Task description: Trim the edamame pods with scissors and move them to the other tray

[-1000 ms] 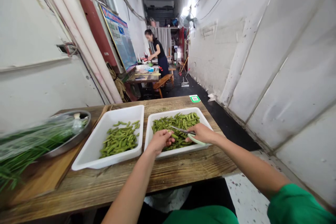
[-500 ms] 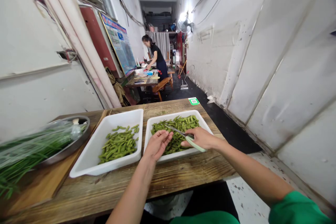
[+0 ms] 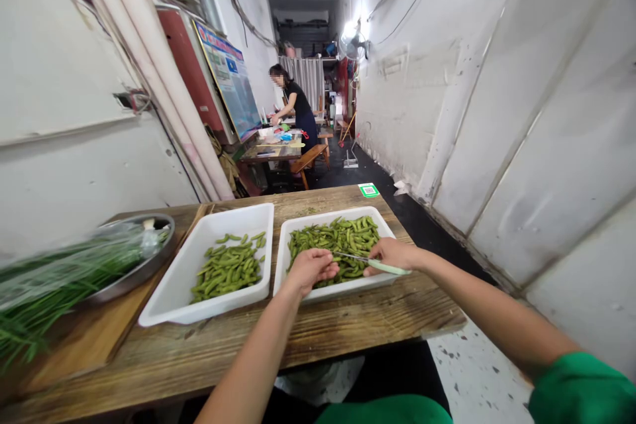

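Observation:
My right hand [image 3: 392, 256] is closed around a pair of scissors [image 3: 391, 267] with pale green handles, the blades pointing left over the right tray. My left hand [image 3: 314, 269] has its thumb and finger pinched beside the scissor tips; whatever they hold is too small to make out. Below both hands, a white plastic tray [image 3: 281, 264] contains a thick layer of green soybean pods [image 3: 342, 233]. Left of it stands another white tray [image 3: 171, 271], with a smaller heap of soybean pods [image 3: 226, 269] toward its right side.
At the left, a metal bowl [image 3: 166, 238] with bagged green onions [image 3: 64, 285] rests on a wooden board [image 3: 94, 338]. A QR-code card [image 3: 368, 190] lies at the wooden table's [image 3: 348, 324] far edge. Farther back, a person [image 3: 295, 106] leans over another table [image 3: 271, 151].
My right hand and the scissors have shifted right, and the blades lie more level. My left hand has moved slightly right, its fingers still pinched. The person behind reaches farther left.

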`<state>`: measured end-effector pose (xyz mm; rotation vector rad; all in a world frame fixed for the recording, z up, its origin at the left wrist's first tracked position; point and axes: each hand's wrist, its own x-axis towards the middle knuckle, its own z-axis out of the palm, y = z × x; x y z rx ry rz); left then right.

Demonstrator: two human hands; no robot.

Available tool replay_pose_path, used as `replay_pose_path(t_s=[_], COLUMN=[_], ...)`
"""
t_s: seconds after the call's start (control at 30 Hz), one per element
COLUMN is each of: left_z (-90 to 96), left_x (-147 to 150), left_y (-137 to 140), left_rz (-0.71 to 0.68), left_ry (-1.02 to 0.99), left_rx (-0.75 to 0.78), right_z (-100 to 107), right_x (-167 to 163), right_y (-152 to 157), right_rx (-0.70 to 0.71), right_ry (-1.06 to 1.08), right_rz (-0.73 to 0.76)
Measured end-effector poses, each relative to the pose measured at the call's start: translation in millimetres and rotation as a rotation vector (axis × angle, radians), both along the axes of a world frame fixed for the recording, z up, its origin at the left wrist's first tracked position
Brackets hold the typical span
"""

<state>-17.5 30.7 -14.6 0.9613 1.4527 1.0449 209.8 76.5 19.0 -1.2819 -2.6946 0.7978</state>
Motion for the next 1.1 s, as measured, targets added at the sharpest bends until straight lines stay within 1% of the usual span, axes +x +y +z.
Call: replay_pose_path(t_s=[0.03, 0.07, 0.1, 0.13, 0.17, 0.2, 0.23, 0.27, 0.3, 0.33, 0.37, 0.4, 0.47, 0.57, 0.67, 0.8, 0.9, 1.03, 1.1], left_z=[4.0, 9.3, 15.7, 22.5, 29.3, 35.4, 40.1, 43.0, 43.7, 42.3, 38.9, 34.1, 22.3, 6.2, -3.1, -7.4, -9.1, -12.2, -12.9], left_x=[-6, -15, -27, -39, -52, -62, -70, -73, -73, -70, -64, -57, -43, -34, -38, -44, -44, -42, -41], left_y=[-1, -2, -3, -3, -3, -1, 3, 8, 16, 25, 35, 45, 64, 83, 89, 90, 90, 90, 90], left_rz=[0.037, 0.104, 0.17, 0.297, 0.418, 0.478, 0.517, 0.484, 0.393, 0.273, 0.129, 0.021, -0.052, -0.068, -0.057, -0.042, -0.064, -0.124, -0.125], left_ry=[0.121, 0.261, 0.358, 0.621, 0.903, 1.102, 1.282, 1.405, 1.476, 1.509, 1.509, 1.49, 1.469, 1.458, 1.445, 1.417, 1.373, 1.261, 1.194], left_rx=[0.044, 0.104, 0.145, 0.24, 0.289, 0.257, 0.24, 0.211, 0.186, 0.174, 0.169, 0.162, 0.162, 0.165, 0.169, 0.179, 0.217, 0.271, 0.288], right_z=[-1, -1, -2, -4, -5, -6, -7, -8, -9, -9, -10, -10, -11, -13, -14, -15, -16, -16, -15], right_x=[4, 7, 10, 12, 13, 13, 13, 12, 11, 10, 9, 8, 6, 6, 6, 5, 5, 4, 4], right_y=[1, 2, 2, 0, -2, -4, -7, -10, -12, -14, -16, -17, -19, -20, -21, -21, -20, -20, -20], right_rx=[0.008, 0.024, 0.046, 0.069, 0.093, 0.113, 0.13, 0.143, 0.153, 0.163, 0.171, 0.178, 0.18, 0.153, 0.156, 0.156, 0.153, 0.17, 0.177], right_ry=[-0.015, -0.021, -0.02, -0.018, -0.012, -0.003, 0.007, 0.017, 0.03, 0.047, 0.067, 0.099, 0.164, 0.219, 0.228, 0.244, 0.252, 0.233, 0.22], right_rz=[-0.015, -0.037, -0.062, -0.089, -0.116, -0.141, -0.162, -0.178, -0.191, -0.204, -0.217, -0.233, -0.252, -0.217, -0.227, -0.237, -0.239, -0.24, -0.247])
